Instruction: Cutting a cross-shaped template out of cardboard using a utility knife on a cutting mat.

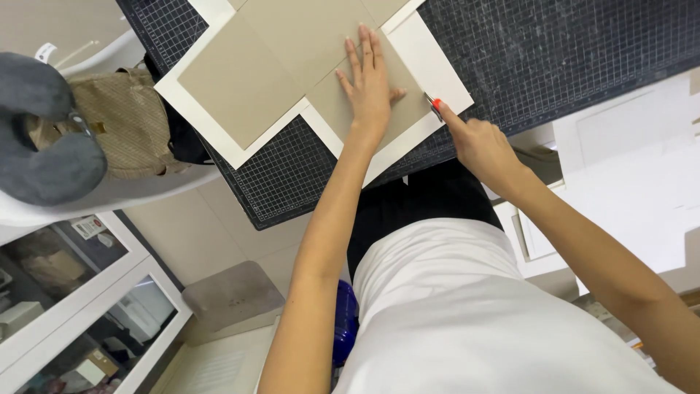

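My left hand (pixel 370 82) lies flat, fingers spread, pressing a grey-brown cardboard panel (pixel 343 102) onto a white sheet (pixel 430 58). My right hand (pixel 481 142) is closed around a small cutter with an orange tip (pixel 434 103); its blade touches the white sheet near the panel's right edge. A second, larger cardboard panel (pixel 248 69) lies to the left on the same white sheet. All of it rests on a dark gridded cutting mat (pixel 292 175).
A chair to the left holds a tan bag (pixel 124 120) and a grey neck pillow (pixel 44 131). White boards (pixel 627 160) lie to the right of the mat. A glass-fronted cabinet (pixel 80 292) stands at lower left, beside a grey floor mat (pixel 230 292).
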